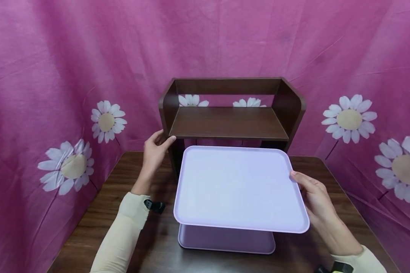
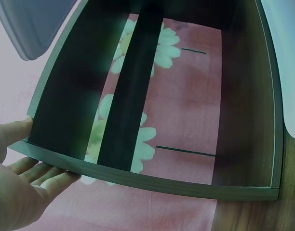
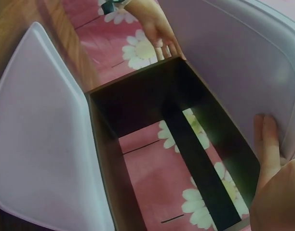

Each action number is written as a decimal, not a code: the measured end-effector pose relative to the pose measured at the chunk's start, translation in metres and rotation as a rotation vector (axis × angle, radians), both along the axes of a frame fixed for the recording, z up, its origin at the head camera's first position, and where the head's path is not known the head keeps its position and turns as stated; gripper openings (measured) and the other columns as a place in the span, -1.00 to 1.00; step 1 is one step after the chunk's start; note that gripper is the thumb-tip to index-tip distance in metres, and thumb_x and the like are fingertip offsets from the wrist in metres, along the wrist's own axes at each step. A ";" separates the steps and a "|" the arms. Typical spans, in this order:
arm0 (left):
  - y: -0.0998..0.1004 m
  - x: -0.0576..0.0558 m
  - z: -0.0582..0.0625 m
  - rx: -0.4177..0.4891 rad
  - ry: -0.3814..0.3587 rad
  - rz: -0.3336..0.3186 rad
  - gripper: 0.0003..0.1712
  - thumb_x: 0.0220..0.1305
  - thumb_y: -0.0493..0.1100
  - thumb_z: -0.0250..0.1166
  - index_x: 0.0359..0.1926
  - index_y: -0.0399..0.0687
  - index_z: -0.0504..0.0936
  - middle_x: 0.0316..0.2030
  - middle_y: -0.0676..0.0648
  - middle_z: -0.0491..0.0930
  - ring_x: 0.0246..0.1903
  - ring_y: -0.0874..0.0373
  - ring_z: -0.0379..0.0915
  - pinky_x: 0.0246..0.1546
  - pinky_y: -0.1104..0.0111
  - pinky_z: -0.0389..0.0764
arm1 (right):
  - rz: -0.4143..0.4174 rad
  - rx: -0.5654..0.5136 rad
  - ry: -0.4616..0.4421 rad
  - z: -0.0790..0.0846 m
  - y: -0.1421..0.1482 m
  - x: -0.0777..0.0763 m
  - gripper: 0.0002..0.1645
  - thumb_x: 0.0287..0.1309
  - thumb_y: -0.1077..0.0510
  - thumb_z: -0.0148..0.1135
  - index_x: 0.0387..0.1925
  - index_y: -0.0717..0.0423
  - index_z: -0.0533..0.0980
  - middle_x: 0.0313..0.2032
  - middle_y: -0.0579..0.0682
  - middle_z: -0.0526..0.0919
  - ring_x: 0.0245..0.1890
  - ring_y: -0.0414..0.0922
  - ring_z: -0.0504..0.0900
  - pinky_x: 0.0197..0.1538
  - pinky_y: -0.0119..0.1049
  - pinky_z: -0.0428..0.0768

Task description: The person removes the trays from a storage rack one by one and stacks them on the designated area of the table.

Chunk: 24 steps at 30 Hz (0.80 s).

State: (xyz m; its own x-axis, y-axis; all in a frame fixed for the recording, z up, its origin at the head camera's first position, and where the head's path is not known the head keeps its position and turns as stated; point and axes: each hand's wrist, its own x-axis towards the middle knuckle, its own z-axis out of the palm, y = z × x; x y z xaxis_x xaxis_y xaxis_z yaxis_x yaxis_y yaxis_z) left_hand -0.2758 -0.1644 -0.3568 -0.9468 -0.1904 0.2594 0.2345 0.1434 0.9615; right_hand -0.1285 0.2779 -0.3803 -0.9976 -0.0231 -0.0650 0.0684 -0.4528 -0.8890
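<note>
A dark brown wooden shelf [image 1: 229, 123] stands upright on the table. My left hand [image 1: 153, 154] grips its left side panel; in the left wrist view the thumb lies inside, below the shelf board, and the fingers lie along the outside. My right hand [image 1: 317, 197] holds a lilac rectangular tray [image 1: 239, 185] by its right edge, thumb on top. In the right wrist view fingers [image 3: 269, 139] lie against the underside of this tray. It hangs tilted in front of the shelf, above a second lilac tray [image 1: 225, 240] that lies on the table.
The brown wood-grain table [image 1: 99, 212] reaches to a pink cloth backdrop [image 1: 222, 38] printed with white daisies. Below its shelf board, the unit has an open compartment with a dark crossbar [image 2: 130, 91] at the back. Both wrists wear black straps.
</note>
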 end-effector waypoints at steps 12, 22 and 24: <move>-0.001 0.003 -0.001 0.009 -0.010 -0.001 -0.35 0.36 -0.14 0.52 0.40 -0.23 0.57 0.24 -0.30 0.68 0.18 0.01 0.65 -0.27 0.42 0.73 | -0.017 0.031 -0.058 -0.026 -0.007 0.003 -0.57 0.65 0.16 0.04 -0.26 -0.11 0.79 -0.49 -0.20 0.80 -0.48 -0.28 0.78 -0.39 -0.36 0.76; 0.001 0.003 0.003 0.026 -0.001 0.004 -0.38 0.35 -0.15 0.52 0.37 -0.21 0.60 0.21 -0.28 0.70 0.04 0.25 0.66 -0.26 0.39 0.73 | -0.045 0.071 -0.117 -0.043 -0.011 0.005 -0.62 0.62 0.12 0.12 -0.30 -0.13 0.79 -0.50 -0.21 0.79 -0.49 -0.28 0.76 -0.40 -0.35 0.75; 0.002 0.002 0.003 0.029 0.001 0.001 -0.38 0.35 -0.16 0.52 0.38 -0.21 0.59 0.22 -0.29 0.70 0.04 0.25 0.66 -0.27 0.42 0.72 | -0.050 0.077 -0.127 -0.047 -0.012 0.005 -0.60 0.62 0.11 0.13 -0.33 -0.13 0.79 -0.51 -0.21 0.79 -0.50 -0.28 0.76 -0.41 -0.35 0.75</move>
State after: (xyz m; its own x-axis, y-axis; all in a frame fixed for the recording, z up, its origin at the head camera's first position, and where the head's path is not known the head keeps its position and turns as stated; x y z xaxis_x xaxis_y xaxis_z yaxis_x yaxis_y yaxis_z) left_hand -0.2737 -0.1626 -0.3541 -0.9465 -0.1985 0.2545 0.2352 0.1157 0.9650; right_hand -0.1233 0.2660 -0.4271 -0.9809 0.0367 -0.1908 0.1617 -0.3898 -0.9066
